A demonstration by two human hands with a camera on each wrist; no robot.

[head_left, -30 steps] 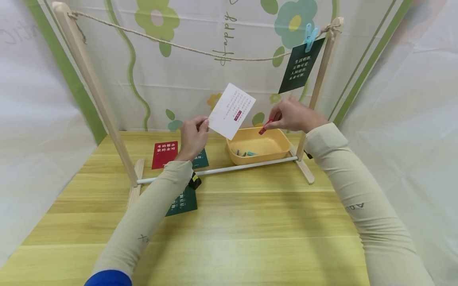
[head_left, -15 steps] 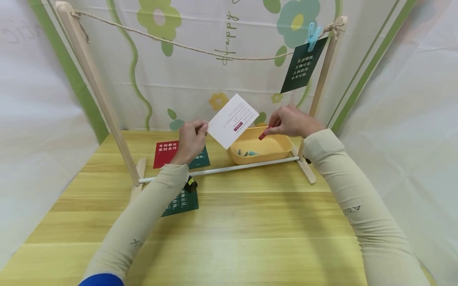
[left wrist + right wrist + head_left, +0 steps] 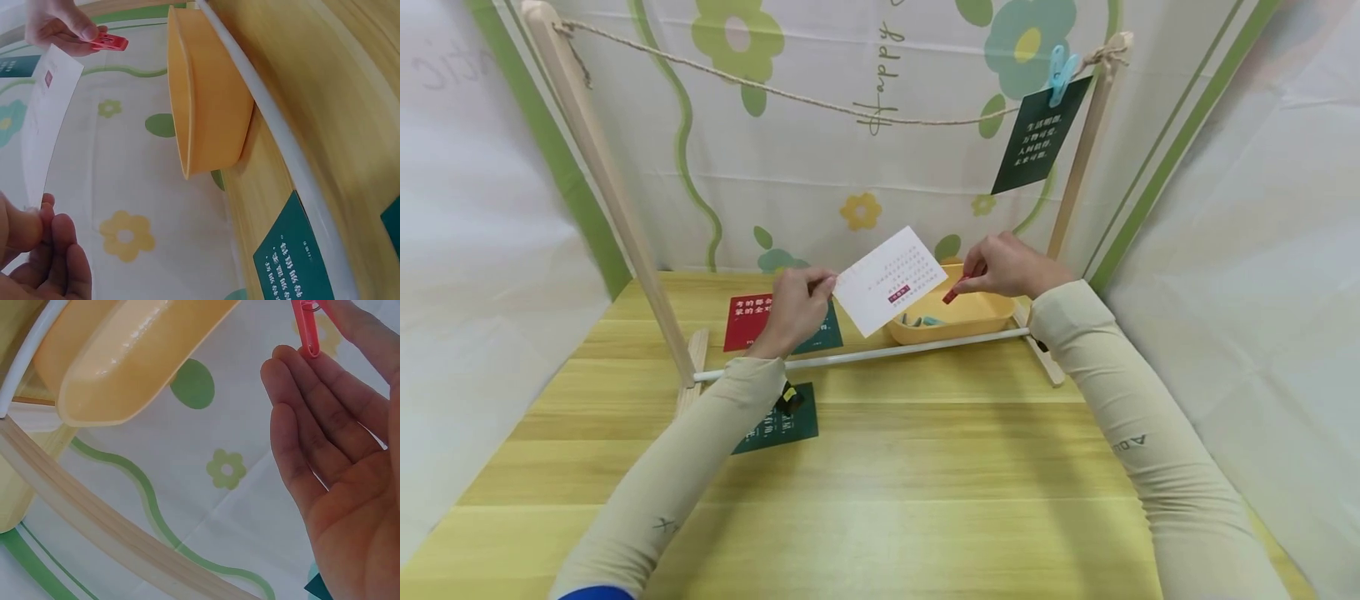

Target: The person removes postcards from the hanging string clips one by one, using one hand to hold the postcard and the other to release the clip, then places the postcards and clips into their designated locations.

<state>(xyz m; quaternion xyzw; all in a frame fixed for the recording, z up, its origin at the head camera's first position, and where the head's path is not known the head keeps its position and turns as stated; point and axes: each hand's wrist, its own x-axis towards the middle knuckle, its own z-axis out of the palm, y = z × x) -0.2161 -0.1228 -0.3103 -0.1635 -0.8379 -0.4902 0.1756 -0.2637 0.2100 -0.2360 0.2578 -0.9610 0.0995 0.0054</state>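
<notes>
My left hand (image 3: pixel 795 308) pinches a white card (image 3: pixel 889 282) by its left corner, holding it tilted in the air; small print and a red block show on it. To its right, my right hand (image 3: pixel 1009 265) holds a red clothespin (image 3: pixel 955 292) between thumb and fingers, above a yellow basin (image 3: pixel 988 310). The left wrist view shows the clothespin (image 3: pixel 109 42) apart from the card (image 3: pixel 51 119). Higher up at the right, a dark green card (image 3: pixel 1041 137) hangs from the rope (image 3: pixel 820 108) by a light blue clothespin (image 3: pixel 1060 77).
A wooden frame with a left post (image 3: pixel 613 192), a right post (image 3: pixel 1078 158) and a white bottom bar (image 3: pixel 865 356) stands on the table (image 3: pixel 910 500). A red card (image 3: pixel 745 325) and green cards (image 3: pixel 805 417) lie at the left. Small clothespins (image 3: pixel 931 321) lie in the basin.
The white card has moved lower and tilted further over, and my left hand has dropped slightly. My right hand, with the red clothespin, has also come down a little.
</notes>
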